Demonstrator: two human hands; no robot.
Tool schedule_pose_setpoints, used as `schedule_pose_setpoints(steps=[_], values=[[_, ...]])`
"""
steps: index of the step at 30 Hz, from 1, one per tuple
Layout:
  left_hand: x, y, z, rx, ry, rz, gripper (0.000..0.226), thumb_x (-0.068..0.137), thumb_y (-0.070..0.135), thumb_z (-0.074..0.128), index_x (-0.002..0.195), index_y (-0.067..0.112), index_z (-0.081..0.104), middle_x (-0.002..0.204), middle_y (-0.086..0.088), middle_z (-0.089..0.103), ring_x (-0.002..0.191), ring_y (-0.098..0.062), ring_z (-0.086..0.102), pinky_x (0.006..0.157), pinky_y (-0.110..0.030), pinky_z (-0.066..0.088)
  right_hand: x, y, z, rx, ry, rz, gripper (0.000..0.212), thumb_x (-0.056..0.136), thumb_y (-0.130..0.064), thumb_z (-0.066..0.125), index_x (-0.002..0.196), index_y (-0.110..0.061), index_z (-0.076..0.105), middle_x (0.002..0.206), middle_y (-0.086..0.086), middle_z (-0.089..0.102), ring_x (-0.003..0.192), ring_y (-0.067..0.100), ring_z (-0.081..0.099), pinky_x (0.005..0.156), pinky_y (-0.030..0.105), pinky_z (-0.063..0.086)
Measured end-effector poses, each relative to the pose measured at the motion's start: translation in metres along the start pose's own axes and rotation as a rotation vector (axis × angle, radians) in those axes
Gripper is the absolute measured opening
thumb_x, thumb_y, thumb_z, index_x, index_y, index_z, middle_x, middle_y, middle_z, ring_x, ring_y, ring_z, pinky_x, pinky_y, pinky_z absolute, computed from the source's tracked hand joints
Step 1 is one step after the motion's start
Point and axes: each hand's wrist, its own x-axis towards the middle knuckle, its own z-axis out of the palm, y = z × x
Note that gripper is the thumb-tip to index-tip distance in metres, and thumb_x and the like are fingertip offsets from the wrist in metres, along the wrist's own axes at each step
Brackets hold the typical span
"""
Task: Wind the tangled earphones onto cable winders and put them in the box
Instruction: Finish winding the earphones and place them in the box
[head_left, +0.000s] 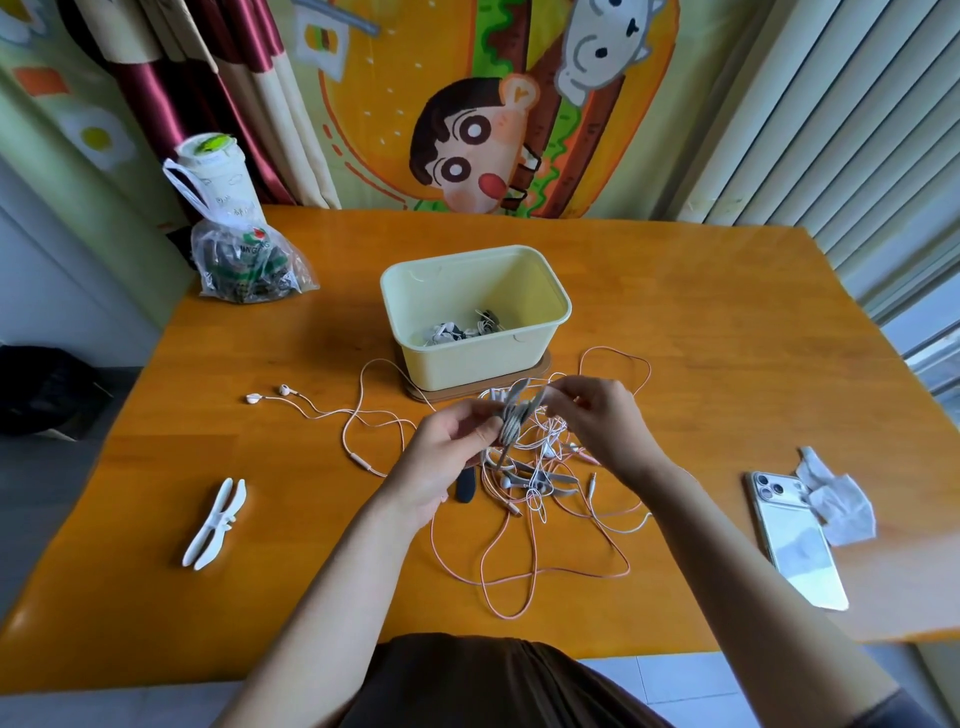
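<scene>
My left hand (457, 441) grips a grey cable winder (514, 415) wrapped with white cable, held just above the table in front of the box. My right hand (597, 415) pinches the winder's upper end. Below them lies a tangle of pink and white earphones (540, 493). One pink-cabled pair of earbuds (270, 396) trails off to the left. A pale yellow box (415, 291) stands on a brown lid behind and holds several wound earphones (462, 328). A white winder (215, 522) lies at the left, and a black winder (464, 488) shows under my left wrist.
A white phone (795, 540) and crumpled tissues (836, 499) lie at the right. A clear plastic bag (244, 260) and a white cup (213, 171) stand at the back left. The orange table's (727, 322) front edge is near my body.
</scene>
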Motion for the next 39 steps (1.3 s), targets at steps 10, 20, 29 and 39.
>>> schedule_pose_setpoints(steps=[10, 20, 29, 39], values=[[0.001, 0.018, 0.007, -0.586, 0.02, -0.075, 0.029, 0.084, 0.023, 0.051, 0.111, 0.021, 0.062, 0.113, -0.003, 0.067, 0.111, -0.02, 0.058, 0.094, -0.037, 0.045, -0.017, 0.002, 0.037, 0.065, -0.158, 0.103, 0.022, 0.098, -0.017, 0.045, 0.087, -0.017, 0.064, 0.07, -0.004, 0.06, 0.052, 0.008, 0.047, 0.046, 0.012, 0.036], [0.008, 0.001, 0.007, -0.449, 0.377, -0.044, 0.013, 0.096, 0.017, 0.052, 0.102, 0.018, 0.064, 0.109, -0.012, 0.067, 0.101, -0.023, 0.06, 0.08, -0.034, 0.047, -0.033, -0.008, 0.055, -0.116, -0.22, -0.095, 0.024, 0.098, -0.017, 0.046, 0.094, -0.011, 0.069, 0.076, -0.003, 0.062, 0.061, 0.006, 0.054, 0.057, 0.015, 0.042], [0.004, -0.018, 0.001, 0.515, 0.383, 0.328, 0.016, 0.091, 0.008, 0.06, 0.103, 0.016, 0.066, 0.097, 0.007, 0.063, 0.09, -0.006, 0.06, 0.071, -0.012, 0.051, -0.026, -0.028, 0.028, -0.235, -0.153, -0.25, 0.024, 0.097, -0.021, 0.048, 0.103, -0.011, 0.069, 0.099, 0.001, 0.066, 0.081, 0.011, 0.058, 0.068, 0.015, 0.045], [0.0, -0.002, 0.002, 0.671, 0.114, 0.329, 0.019, 0.09, 0.002, 0.059, 0.094, 0.02, 0.064, 0.095, 0.011, 0.056, 0.099, -0.014, 0.061, 0.085, -0.025, 0.052, -0.018, -0.024, 0.012, -0.207, 0.043, -0.185, 0.015, 0.08, -0.024, 0.072, 0.082, -0.009, 0.07, 0.085, 0.0, 0.058, 0.072, 0.015, 0.059, 0.062, 0.025, 0.05]])
